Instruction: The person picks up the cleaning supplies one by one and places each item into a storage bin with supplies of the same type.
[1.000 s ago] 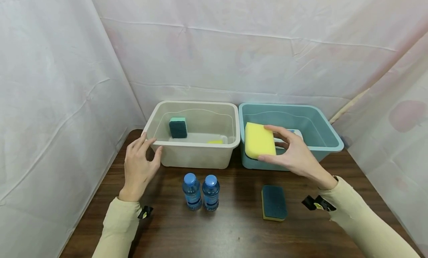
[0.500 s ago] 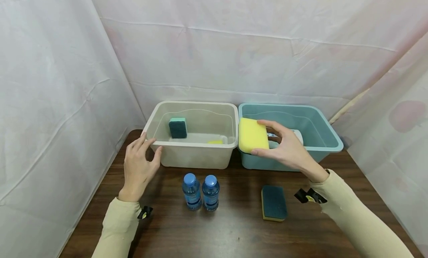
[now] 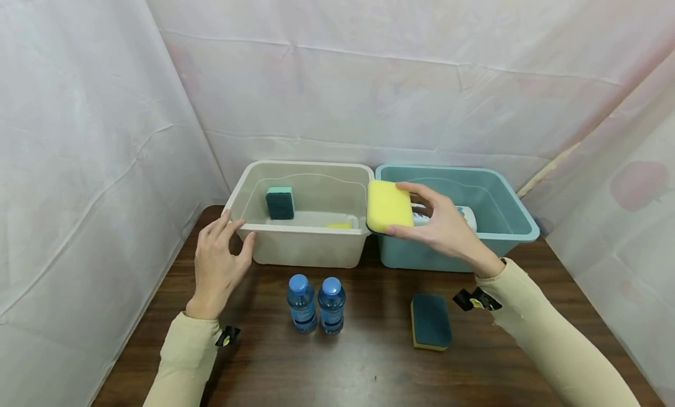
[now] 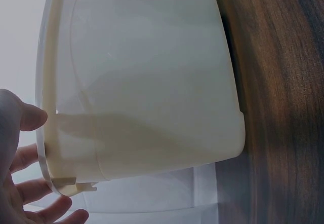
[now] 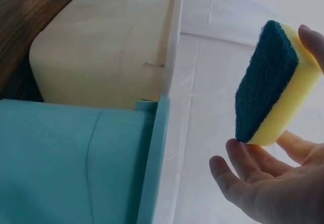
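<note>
above plastic bins [image 3: 306,248], right fingers [image 3: 407,232] pinch a blocky, rough-backed sponge [image 3: 389,205].

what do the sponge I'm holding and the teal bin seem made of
Scouring sponge: probably foam, matte and round-edged; its dark pad looks like abrasive fiber, coarse and fuzzy. Teal bin: likely plastic, smooth and satin, with a molded rim.

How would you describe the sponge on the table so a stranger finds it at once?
On the dark brown wooden table, look on the near side of the pale blue rectangular plastic bin. A rectangular foam sponge lies there, dark green side up, yellow below. Unlike the yellow-faced sponge in the right hand, it rests there unheld.
</note>
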Demonstrator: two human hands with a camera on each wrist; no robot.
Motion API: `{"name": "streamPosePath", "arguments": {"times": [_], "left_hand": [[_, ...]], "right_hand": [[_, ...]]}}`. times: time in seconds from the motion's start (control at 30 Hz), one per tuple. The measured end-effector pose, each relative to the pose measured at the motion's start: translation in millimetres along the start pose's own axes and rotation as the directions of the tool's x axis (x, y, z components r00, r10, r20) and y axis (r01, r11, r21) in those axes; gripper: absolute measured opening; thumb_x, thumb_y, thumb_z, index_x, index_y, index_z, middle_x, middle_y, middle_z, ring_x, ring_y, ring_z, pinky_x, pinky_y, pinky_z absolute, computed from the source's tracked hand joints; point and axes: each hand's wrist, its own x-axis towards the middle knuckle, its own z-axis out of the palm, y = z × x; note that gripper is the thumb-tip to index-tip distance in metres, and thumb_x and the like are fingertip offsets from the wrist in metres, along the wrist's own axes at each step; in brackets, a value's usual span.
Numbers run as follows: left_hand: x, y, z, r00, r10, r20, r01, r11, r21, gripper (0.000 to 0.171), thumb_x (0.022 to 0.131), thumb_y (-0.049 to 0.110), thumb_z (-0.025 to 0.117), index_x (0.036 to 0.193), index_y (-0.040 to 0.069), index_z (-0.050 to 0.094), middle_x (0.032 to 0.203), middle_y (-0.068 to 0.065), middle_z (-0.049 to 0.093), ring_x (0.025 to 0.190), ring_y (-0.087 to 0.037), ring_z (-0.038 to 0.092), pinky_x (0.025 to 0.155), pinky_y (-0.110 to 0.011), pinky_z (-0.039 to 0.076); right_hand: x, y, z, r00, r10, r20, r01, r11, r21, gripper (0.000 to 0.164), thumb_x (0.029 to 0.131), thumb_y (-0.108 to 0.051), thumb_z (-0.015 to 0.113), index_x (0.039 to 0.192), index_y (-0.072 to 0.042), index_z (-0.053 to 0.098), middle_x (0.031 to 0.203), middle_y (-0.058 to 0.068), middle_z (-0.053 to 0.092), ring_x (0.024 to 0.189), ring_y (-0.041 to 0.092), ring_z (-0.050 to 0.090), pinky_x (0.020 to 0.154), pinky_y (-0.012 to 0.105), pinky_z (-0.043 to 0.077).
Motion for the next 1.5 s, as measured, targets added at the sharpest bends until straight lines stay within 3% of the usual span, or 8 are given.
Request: {"name": "streamPosePath", "arguments": {"times": [0.3, 0.83, 1.23, 1.5], "left_hand": [[0.6, 0.4, -1.4, 1.0, -0.006, -0.001, 0.006, 1.0, 0.001, 0.041, 0.094, 0.024, 0.079, 0.128, 0.003, 0.074, 0.155, -0.024, 0.058, 0.134, -0.052, 0.054, 0.105, -0.074, 0.045], [5.0, -0.6, 0.0, 1.0, -0.006, -0.009, 0.006, 1.0, -0.008, 0.041, 0.093, 0.023, 0.079, 0.128, 0.002, 0.074, 0.155, -0.025, 0.057, 0.136, -0.053, 0.053, 0.107, -0.075, 0.044], [1.1, -4.3, 1.6, 1.0, -0.006, -0.005, 0.006, 1.0, -0.006, 0.04, 0.093, 0.022, 0.079, 0.128, 0.002, 0.074, 0.155, -0.025, 0.058, 0.135, -0.052, 0.054, 0.105, -0.074, 0.046], [2.2, -3.8, 3.1, 1.0, -0.003, -0.008, 0.003, 1.0, -0.006, 0.04, 0.093, 0.022, 0.08, 0.127, 0.001, 0.074, 0.154, -0.026, 0.058, 0.134, -0.052, 0.054, 0.105, -0.074, 0.046]], "right_hand": [[13, -9, 3, 1.0, -0.012, 0.005, 0.012, 1.0, 0.028, 0.083, 0.087, -0.032, 0.088, 0.159, -0.019, 0.05, 0.162, 0.007, 0.051, 0.141, 0.037, 0.058, 0.114, 0.06, 0.05], [33, -16, -2, 1.0, -0.016, 0.011, 0.016, 1.0, -0.017, 0.082, 0.087, -0.038, 0.087, 0.158, -0.018, 0.05, 0.158, 0.008, 0.053, 0.139, 0.037, 0.058, 0.114, 0.058, 0.05], [50, -17, 8, 0.999, -0.032, 0.021, 0.033, 0.998, -0.058, 0.086, 0.085, -0.045, 0.088, 0.158, -0.019, 0.05, 0.161, 0.003, 0.053, 0.145, 0.027, 0.052, 0.121, 0.052, 0.046], [64, -25, 13, 0.999, -0.041, 0.035, 0.042, 0.998, -0.04, 0.088, 0.084, -0.045, 0.089, 0.158, -0.018, 0.051, 0.16, 0.004, 0.053, 0.143, 0.031, 0.056, 0.118, 0.051, 0.049]]}}
